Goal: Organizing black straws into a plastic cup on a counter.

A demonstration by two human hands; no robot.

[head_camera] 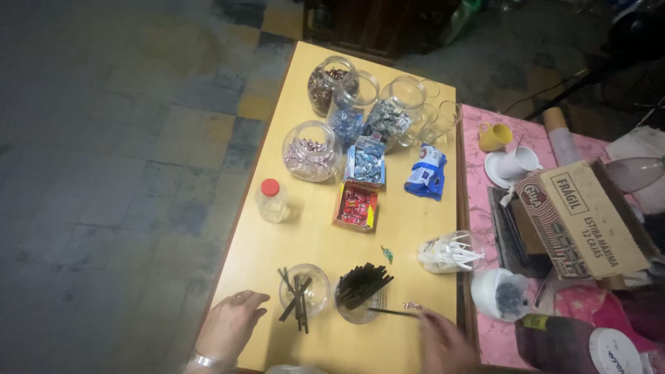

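My left hand rests flat on the yellow table near its front left edge, fingers apart, holding nothing. Just right of it stands a clear cup with a few black straws. A second clear cup is packed with several black straws. My right hand, blurred, is at the front right and grips the end of one black straw that lies low over the table beside the packed cup.
Glass jars of wrapped sweets stand at the far end, with small candy boxes, a blue bag and a red-capped bottle. White plastic cutlery in a jar lies right. A cardboard box sits on the pink table.
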